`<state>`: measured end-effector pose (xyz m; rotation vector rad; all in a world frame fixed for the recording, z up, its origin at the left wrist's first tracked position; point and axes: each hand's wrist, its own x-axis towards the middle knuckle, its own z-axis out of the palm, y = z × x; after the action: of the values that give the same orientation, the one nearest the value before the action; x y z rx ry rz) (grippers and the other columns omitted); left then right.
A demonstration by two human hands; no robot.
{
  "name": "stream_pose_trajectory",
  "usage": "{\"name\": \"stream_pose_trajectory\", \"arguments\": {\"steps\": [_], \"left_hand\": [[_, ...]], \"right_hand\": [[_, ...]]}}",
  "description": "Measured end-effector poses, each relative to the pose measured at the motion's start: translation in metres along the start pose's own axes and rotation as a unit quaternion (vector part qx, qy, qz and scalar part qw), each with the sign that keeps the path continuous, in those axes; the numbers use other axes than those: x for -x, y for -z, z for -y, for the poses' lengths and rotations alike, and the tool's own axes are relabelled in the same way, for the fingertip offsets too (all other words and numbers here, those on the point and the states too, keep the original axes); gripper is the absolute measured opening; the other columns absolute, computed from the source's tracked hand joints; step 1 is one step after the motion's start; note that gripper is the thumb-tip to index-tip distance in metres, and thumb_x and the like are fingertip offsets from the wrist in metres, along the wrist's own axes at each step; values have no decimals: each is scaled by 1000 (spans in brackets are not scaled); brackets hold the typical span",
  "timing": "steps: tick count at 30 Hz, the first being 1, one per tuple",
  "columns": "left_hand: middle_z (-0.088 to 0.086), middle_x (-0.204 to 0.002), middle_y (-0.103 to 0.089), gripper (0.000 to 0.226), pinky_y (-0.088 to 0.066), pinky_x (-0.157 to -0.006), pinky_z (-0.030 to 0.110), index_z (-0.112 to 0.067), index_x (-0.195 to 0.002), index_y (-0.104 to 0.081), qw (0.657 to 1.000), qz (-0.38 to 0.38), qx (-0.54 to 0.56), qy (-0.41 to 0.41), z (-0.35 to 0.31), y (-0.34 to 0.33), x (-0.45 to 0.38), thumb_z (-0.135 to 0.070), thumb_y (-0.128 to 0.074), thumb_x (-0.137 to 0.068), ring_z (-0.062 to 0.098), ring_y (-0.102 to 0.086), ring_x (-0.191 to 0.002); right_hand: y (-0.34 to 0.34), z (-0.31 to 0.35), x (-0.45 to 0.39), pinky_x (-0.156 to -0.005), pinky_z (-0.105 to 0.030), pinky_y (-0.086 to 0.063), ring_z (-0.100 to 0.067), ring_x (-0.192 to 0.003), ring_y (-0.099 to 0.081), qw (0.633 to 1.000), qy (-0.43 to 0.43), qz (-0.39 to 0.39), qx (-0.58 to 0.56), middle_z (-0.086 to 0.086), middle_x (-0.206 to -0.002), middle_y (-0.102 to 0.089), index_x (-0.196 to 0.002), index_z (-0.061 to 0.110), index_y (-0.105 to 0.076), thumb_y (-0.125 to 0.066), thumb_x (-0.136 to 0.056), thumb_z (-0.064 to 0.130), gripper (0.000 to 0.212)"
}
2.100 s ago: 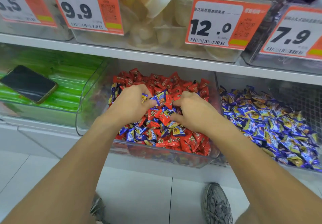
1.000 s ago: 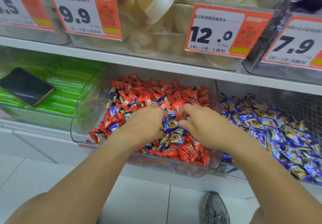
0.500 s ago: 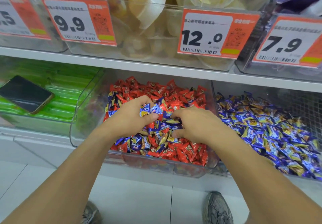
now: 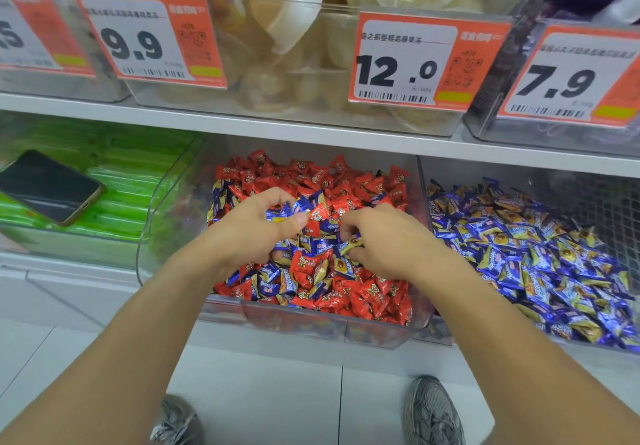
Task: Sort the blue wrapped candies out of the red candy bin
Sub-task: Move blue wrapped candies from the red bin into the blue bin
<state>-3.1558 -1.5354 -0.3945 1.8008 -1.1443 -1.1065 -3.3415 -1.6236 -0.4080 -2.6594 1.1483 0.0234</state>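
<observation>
A clear plastic bin [image 4: 311, 323] on the lower shelf holds red wrapped candies [image 4: 367, 295] with blue wrapped candies [image 4: 273, 282] mixed in near the front and left. My left hand [image 4: 252, 233] is curled in the middle of the pile and holds several blue candies between thumb and fingers. My right hand [image 4: 384, 237] lies beside it, its fingers curled round blue candies at its fingertips. The two hands nearly touch.
To the right stands a bin full of blue candies [image 4: 540, 257]. On the left, a green-filled bin [image 4: 114, 181] carries a dark phone [image 4: 48, 185]. A shelf with price tags [image 4: 408, 60] hangs overhead. Two grey shoes [image 4: 433, 413] stand on the white floor below.
Both hands stay in the red bin, gathering blue candies. They drew toward the front a second ago and have since moved back to the middle of the pile.
</observation>
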Motion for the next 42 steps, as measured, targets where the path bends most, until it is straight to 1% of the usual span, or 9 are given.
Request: {"name": "stream_pose_trajectory", "arguments": {"steps": [7, 11, 17, 24, 27, 29, 33, 37, 42], "left_hand": [[10, -96, -67, 19, -41, -48, 29, -18, -99, -60, 994, 14, 103, 19, -5, -10, -3, -35, -62, -92, 19, -54, -57], [16, -92, -66, 24, -31, -41, 23, -11, -108, -58, 974, 53, 220, 1, -24, -43, -1, -30, -60, -94, 21, -52, -54], [-2, -79, -63, 14, -37, -43, 20, -18, -94, -62, 985, 16, 129, -112, -63, -98, 9, -26, -71, -86, 21, -59, -53], [-1, -92, -57, 33, -40, -53, 20, -32, -110, -53, 951, 70, -185, -239, -107, -181, -25, -21, -68, -83, 5, -48, -54], [-3, -136, -45, 65, -42, -95, 27, -44, -135, -35, 916, 160, -264, -256, -110, -201, -30, -27, -68, -82, 11, -50, -109], [-7, -140, -43, 68, -32, -107, 43, -43, -141, -31, 902, 92, -306, -290, -106, -197, -24, -30, -65, -84, 19, -37, -126], [-12, -118, -56, 40, -35, -99, 30, -29, -124, -55, 892, -104, -255, -358, -77, -157, -5, -23, -59, -85, 10, -44, -113], [-19, -100, -57, 21, -46, -82, 28, -28, -105, -61, 908, -152, -278, -276, -29, -91, 4, -17, -63, -87, 5, -54, -89], [-7, -121, -57, 70, -42, -95, 37, -25, -129, -51, 895, -78, -413, -148, 21, -40, -8, -70, -43, -75, 20, -50, -113]], "right_hand": [[32, -13, 22, -84, -27, -48, -2, -93, -62, 954, 23, -106, -278, 19, -99, -68, -97, 34, -66, -74, -86, 30, 15], [38, -18, 40, -49, -24, -39, -11, -53, -49, 839, -39, -89, -536, 5, -79, -60, -107, 19, -63, -62, -96, 12, 14], [67, -67, 77, -40, -22, -35, -14, -51, -44, 682, -101, -57, -722, -9, -85, -57, -110, 4, -61, -56, -93, 2, 18], [52, -165, 122, -50, -25, -49, -16, -60, -52, 795, -245, -207, -515, -3, -69, -57, -103, 9, -70, -60, -94, 1, 16], [49, -184, 127, -65, -29, -57, -18, -70, -53, 761, -252, -249, -543, -11, -79, -54, -113, 6, -67, -59, -97, 11, 19], [51, -186, 130, -82, -35, -55, -16, -80, -57, 774, -229, -248, -536, -7, -88, -62, -114, 13, -69, -56, -99, 16, 20], [58, -174, 134, -80, -5, -42, 6, -98, -61, 845, -156, -245, -450, 12, -111, -71, -103, 25, -76, -52, -97, 10, 29], [59, -141, 121, -58, -11, -41, -2, -65, -60, 867, -119, -277, -397, 6, -101, -69, -96, 26, -74, -59, -90, 1, 30], [44, -54, 87, -81, -9, -40, 0, -88, -58, 933, 66, -257, -244, 8, -100, -63, -104, 22, -70, -62, -86, 2, 28]]}}
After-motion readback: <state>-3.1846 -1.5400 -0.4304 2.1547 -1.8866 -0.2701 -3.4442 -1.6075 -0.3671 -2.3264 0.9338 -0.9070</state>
